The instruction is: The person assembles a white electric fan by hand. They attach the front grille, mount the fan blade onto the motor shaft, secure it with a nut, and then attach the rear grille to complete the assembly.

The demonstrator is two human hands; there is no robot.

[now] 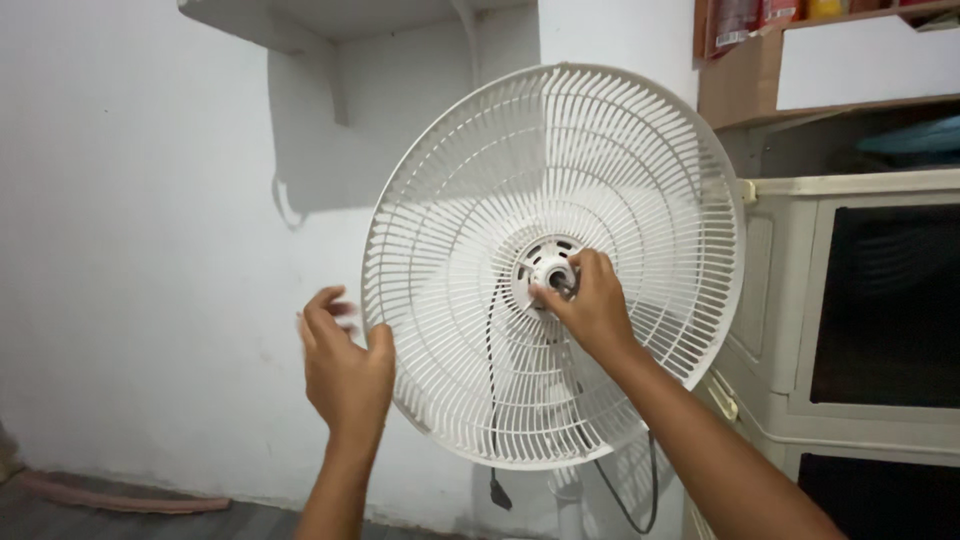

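A round white fan grille, the rear guard of a standing fan, stands upright in the middle of the view, a little to the right, facing the camera, with thin ribs running out from a central hub. The blades are off, so the white wall shows through the ribs. The right hand reaches in from the lower right to the hub, its fingertips pinched on the small round fitting at the centre of the grille; the grip is clenched on that fitting, though the exact part under the fingers is hard to tell. The left hand is raised at the left rim of the grille, thumb resting on the rim's edge and fingers curled loosely, blurred at the tips; whether it grasps the rim or only touches it I cannot tell. A dark power cord hangs down behind the grille, its plug dangling near the bottom rim beside the white stand pole. Just to the right stands a cream plastic cabinet with dark panels, touching or nearly touching the grille's right rim. A wooden shelf sits above it at far right.
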